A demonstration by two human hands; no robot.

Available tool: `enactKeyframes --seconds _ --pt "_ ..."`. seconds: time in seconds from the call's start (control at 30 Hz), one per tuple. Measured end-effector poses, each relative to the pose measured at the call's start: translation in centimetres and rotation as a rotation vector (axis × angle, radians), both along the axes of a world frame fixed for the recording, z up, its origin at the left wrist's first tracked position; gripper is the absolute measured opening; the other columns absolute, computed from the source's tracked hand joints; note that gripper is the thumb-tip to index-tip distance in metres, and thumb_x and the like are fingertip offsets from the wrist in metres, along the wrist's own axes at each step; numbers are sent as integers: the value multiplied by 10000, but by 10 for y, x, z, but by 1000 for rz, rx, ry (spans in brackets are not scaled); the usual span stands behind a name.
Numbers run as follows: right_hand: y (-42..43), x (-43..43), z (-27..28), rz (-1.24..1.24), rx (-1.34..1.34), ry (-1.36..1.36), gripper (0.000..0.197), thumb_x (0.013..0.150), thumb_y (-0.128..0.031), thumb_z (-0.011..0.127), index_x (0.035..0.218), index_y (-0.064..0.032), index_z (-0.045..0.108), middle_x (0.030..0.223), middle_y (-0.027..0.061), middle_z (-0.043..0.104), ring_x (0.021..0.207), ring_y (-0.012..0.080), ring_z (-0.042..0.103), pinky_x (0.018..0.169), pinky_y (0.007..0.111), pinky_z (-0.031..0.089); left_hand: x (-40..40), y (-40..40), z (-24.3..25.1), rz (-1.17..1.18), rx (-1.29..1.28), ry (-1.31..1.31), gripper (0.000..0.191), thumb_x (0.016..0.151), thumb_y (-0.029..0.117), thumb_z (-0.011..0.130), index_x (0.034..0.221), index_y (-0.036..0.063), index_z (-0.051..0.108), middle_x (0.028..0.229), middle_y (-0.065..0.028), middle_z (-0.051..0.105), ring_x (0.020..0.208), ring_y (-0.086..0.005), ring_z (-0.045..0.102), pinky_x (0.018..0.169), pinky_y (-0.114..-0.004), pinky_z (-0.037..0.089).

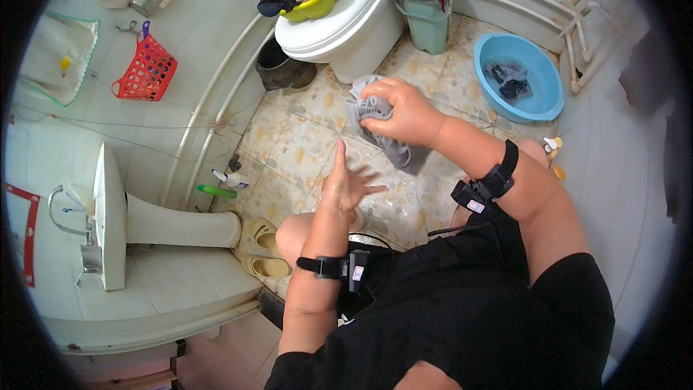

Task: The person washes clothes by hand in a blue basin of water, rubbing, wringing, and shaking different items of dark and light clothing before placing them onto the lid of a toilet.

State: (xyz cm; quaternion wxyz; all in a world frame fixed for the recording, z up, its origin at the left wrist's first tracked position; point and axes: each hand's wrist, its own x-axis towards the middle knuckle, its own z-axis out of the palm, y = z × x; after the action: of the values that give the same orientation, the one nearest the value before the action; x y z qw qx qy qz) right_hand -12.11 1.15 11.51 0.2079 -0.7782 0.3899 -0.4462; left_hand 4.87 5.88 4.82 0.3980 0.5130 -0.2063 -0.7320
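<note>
My right hand [403, 111] grips a bunched grey cloth item [400, 154] with a gathered band, which hangs down over the wet tiled floor. To the left of it and lower in the picture, my left hand [346, 184] is spread with its fingers apart, holding nothing; the fingers look blurred. Dark wet cloth [509, 78] lies in water in a light blue basin [549, 111] on the floor at the right. A yellow-green basin [316, 8] with dark and beige clothes stands on the closed toilet lid.
Behind my hands are the white toilet [325, 38], a dark bucket-like container [281, 67] and a pale green bin [427, 27] with a red cloth over it. At the left stand a pedestal sink [184, 220], a spray bottle [235, 179] and beige clogs [270, 267]. White pipes line the walls.
</note>
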Motion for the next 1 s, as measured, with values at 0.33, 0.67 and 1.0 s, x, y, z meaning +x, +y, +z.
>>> enactKeyframes --seconds 0.33,0.67,1.0 --pt "84 30 -19 447 -209 158 308 566 -183 642 851 -100 559 833 101 528 815 266 501 700 351 429 -27 3 -25 96 -219 546 542 784 391 421 1199 65 297 1168 -147 390 1070 -273 391 846 -427 370" --pt "73 46 -25 255 19 -12 371 613 -251 645 904 -60 516 825 147 551 769 292 544 672 327 442 -28 9 -8 270 -213 421 309 836 166 398 1131 77 388 1090 -84 472 968 -208 487 800 -337 431" --pt "0 10 -74 16 470 -459 420 736 -234 555 1093 -45 438 991 74 534 883 178 515 789 269 393 -34 7 7 206 -283 208 343 843 148 392 1151 -2 370 1118 -116 465 988 -209 487 854 -329 398"
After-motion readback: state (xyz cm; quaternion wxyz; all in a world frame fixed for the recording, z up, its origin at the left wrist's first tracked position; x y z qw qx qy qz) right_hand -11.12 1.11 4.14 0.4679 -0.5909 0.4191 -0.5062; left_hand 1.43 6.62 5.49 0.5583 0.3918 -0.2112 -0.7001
